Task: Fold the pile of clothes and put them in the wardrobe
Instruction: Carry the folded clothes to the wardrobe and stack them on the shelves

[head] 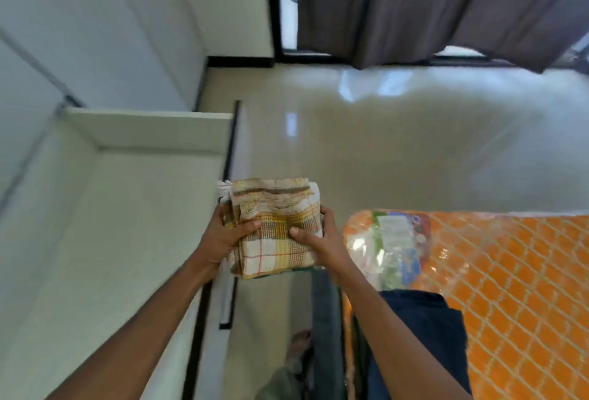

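Head view: left hand [223, 237] and right hand [320, 240] grip folded checked cloths [275, 208], seemingly outside the wardrobe [143, 127].

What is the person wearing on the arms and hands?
Nothing visible: the left hand and right hand are ungloved, and both forearms are bare, with no sleeves in view. No rings or watch show; a faint thin line at the left wrist is unclear.

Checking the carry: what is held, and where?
A stack of folded checked cloths: left hand grips its left side, right hand its right, thumbs on top.
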